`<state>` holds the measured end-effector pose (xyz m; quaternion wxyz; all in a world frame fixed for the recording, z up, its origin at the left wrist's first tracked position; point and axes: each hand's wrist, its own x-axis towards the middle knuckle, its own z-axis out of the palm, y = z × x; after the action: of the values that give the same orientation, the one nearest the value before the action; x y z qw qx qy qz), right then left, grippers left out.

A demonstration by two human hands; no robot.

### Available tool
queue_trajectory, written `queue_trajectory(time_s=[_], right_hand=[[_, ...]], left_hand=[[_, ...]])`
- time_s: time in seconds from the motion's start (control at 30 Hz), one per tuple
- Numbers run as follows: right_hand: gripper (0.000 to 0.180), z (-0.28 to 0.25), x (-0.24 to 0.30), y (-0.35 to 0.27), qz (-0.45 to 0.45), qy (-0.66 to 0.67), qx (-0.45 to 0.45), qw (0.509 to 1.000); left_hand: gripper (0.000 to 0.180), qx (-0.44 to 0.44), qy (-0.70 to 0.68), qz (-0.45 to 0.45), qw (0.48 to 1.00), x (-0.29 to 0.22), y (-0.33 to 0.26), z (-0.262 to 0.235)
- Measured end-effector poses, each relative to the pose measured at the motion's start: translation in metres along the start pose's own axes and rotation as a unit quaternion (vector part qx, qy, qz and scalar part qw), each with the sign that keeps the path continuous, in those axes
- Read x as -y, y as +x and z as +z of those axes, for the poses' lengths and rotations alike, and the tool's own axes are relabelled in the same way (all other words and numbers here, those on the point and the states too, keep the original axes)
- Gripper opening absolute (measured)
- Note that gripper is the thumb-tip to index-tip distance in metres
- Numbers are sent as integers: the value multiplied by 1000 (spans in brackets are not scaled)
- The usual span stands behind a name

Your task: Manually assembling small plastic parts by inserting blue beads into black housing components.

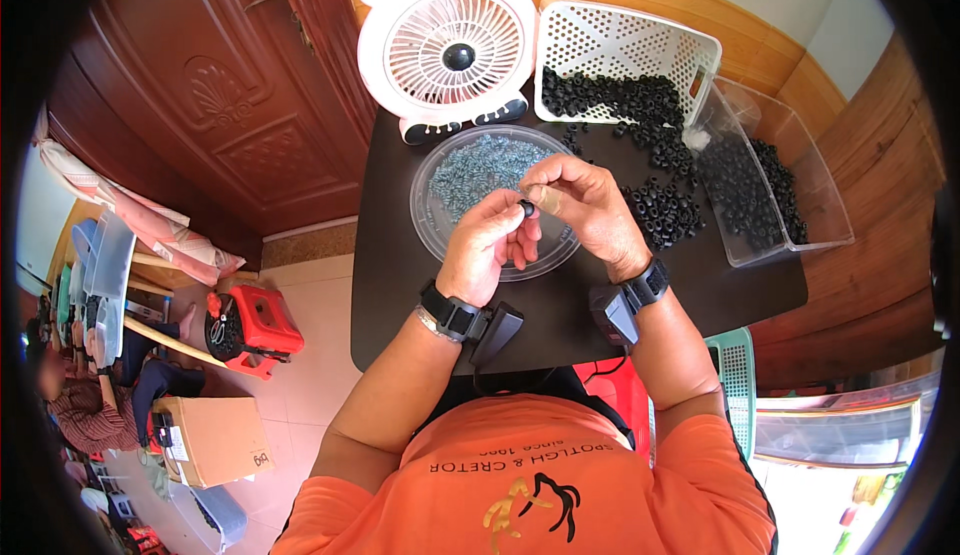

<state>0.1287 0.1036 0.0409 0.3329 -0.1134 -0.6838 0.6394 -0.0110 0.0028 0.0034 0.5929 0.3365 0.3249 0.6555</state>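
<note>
Over the near right part of a round clear tray (425, 230) both hands meet. My left hand (488, 240) is closed, pinching a small black ring-like part (527, 208) between thumb and forefinger. Close against that part, the thumb and forefinger of my right hand (580, 200) are pressed together; whatever they hold is hidden or too small to name. Many small bluish clear pieces (485, 167) fill the tray. Just right of my right hand, loose black parts (662, 213) of a similar kind lie piled on the dark table (400, 310).
A white fan (458, 30) stands behind the tray. At the back right, a white perforated basket (630, 30) and a clear bin (825, 205) hold more black parts. To the left are a red stool (265, 325), a cardboard box (215, 440) and another person (90, 410).
</note>
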Motion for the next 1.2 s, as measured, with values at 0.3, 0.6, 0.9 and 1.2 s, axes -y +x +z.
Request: queue_trajectory(time_s=[0.3, 0.6, 0.9, 1.2], right_hand=[[8, 6, -4, -2, 9, -21, -32, 999], [10, 12, 2, -2, -230, -310, -28, 922], [13, -46, 42, -44, -40, -528, -141, 836], [12, -76, 6, -66, 16, -722, -61, 689]], left_hand=[[21, -23, -16, 14, 1000, 0, -1, 4], [26, -3, -53, 55, 997, 1, 1, 0], [21, 28, -65, 50, 996, -3, -2, 4], [19, 15, -63, 33, 997, -3, -4, 6]])
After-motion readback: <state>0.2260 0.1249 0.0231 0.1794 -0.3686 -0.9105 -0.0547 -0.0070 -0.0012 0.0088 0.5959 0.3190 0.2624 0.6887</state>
